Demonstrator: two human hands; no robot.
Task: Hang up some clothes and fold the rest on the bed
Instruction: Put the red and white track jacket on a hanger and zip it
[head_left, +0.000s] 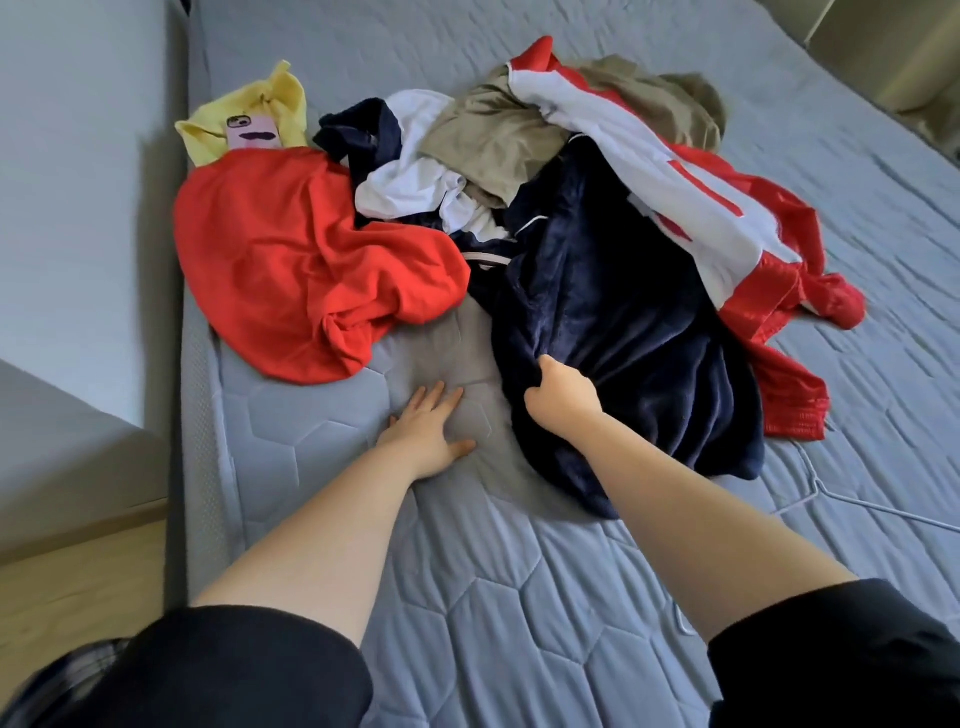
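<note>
Right hand (558, 397) grips navy fleece (623, 322); left hand (428, 434) flat on bed (493, 597)

Both bare arms reach forward from short black sleeves (234, 670). The left hand (426, 434) lies flat, palm down, fingers straight and slightly spread, thumb pointing toward the grip. Just beside it, the right hand (563, 397) is fisted, its fingers bunching a fold of navy fleece (623, 322).
</note>
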